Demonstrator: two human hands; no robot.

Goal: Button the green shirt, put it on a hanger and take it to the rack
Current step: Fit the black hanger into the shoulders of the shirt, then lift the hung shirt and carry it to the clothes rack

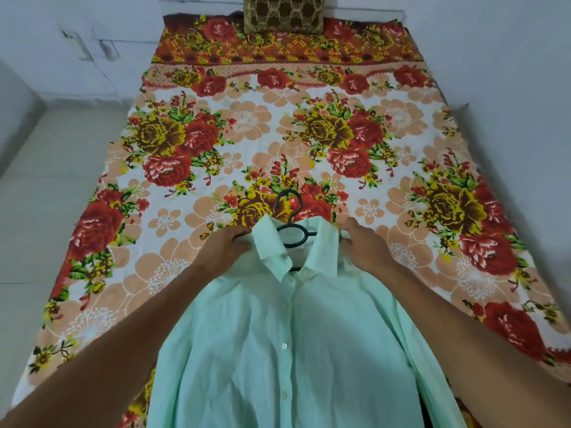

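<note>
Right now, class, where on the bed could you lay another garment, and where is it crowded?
The widest bare stretch of bed runs from the hanger up to the pillow. Narrower strips flank the left hand and right hand, out to the edges. The near middle is crowded: the shirt covers it, both hands gripping its shoulders.

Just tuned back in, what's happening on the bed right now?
The shirt lies on the bed, front buttoned, with the hanger inside its collar and the hook sticking out. The left hand and the right hand each grip a shoulder beside the collar. The shirt is not yet lifted.
</note>
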